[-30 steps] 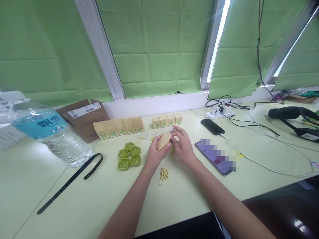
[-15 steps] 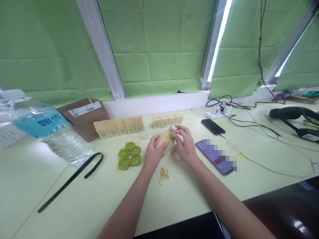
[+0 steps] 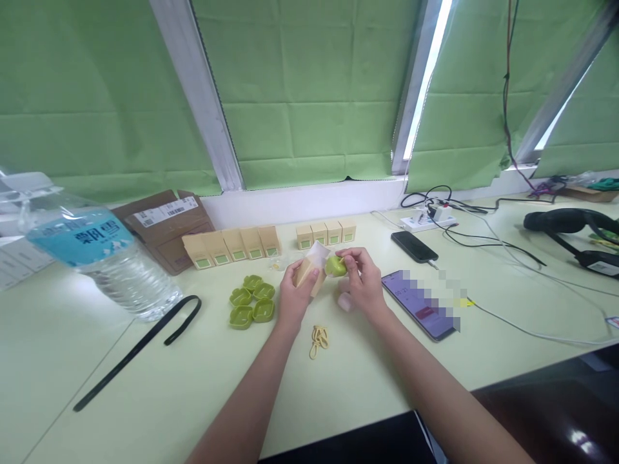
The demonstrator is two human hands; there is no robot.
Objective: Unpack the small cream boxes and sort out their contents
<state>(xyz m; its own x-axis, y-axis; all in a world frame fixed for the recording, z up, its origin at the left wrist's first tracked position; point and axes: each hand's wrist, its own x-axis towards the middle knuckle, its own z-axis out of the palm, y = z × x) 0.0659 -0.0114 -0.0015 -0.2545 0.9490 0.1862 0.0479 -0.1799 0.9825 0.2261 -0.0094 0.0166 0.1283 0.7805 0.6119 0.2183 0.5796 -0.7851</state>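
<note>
above the pale green worktop (image 3: 159,399), the left hand (image 3: 294,298) curled its fingers around a tan cardboard box (image 3: 304,269); beside its open end, the right hand (image 3: 366,281) pinched a glossy green rounded piece (image 3: 334,266), which a slackened grip could have dropped; overtight squeezing risked denting the box.

Left hand (image 3: 296,293) cupped — right hand (image 3: 366,283) pinching beside it.

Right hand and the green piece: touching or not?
Touching. The head view shows the right hand pinching the green piece at its image-right side, thumb and fingers meeting its edge with no visible gap.
</note>
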